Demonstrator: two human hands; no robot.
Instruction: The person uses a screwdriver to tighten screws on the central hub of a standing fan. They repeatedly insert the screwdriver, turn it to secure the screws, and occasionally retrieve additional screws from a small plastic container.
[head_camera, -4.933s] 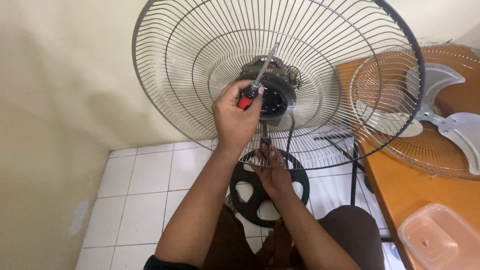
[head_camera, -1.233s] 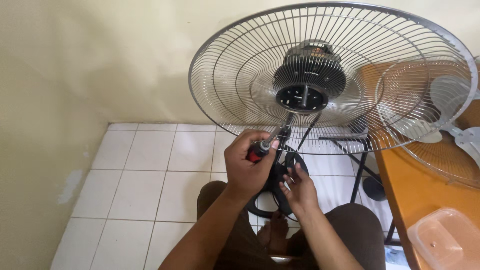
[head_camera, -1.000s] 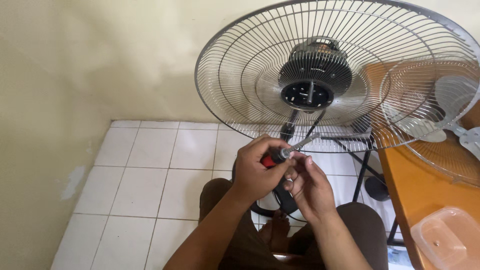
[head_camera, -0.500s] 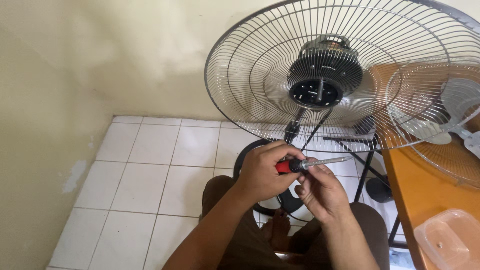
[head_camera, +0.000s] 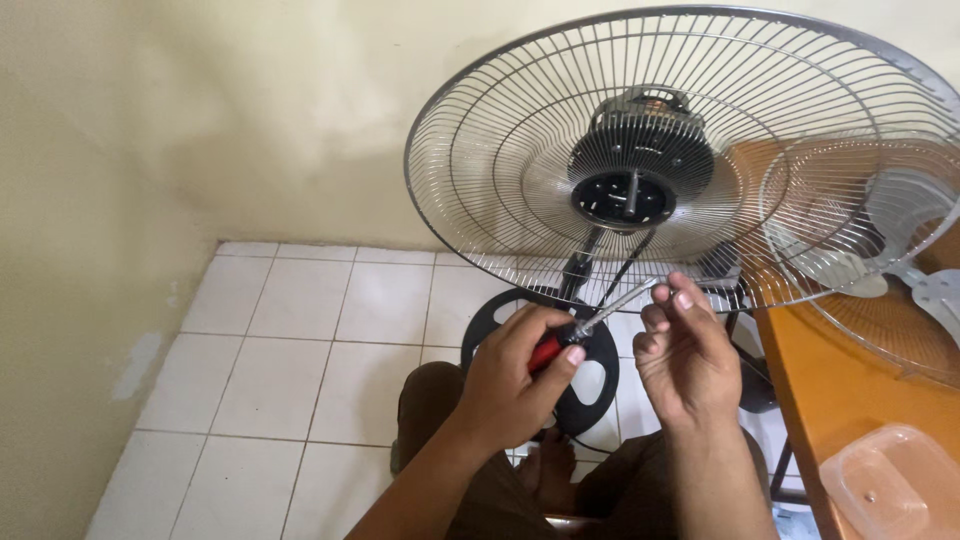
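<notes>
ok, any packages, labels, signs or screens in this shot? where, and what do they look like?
No labels, signs or screens show.
Plastic container: bottom right on the orange table, clear, rounded rectangle, lid on; the only package-like thing.

bare forearms, brown trousers (head_camera: 440, 400), bare feet (head_camera: 550, 470)

The screwdriver (head_camera: 585, 325) has a red and black handle and a silvery metal shaft. Behind it, the fan guard (head_camera: 500, 170) is shiny grey wire in a radial pattern around a black motor housing (head_camera: 640, 165). Below the guard lies a black round fan base (head_camera: 585, 385) on white tiled floor (head_camera: 290, 360). Right of the guard, the table (head_camera: 850, 390) is orange-brown; the wall (head_camera: 200, 120) is pale yellow.
</notes>
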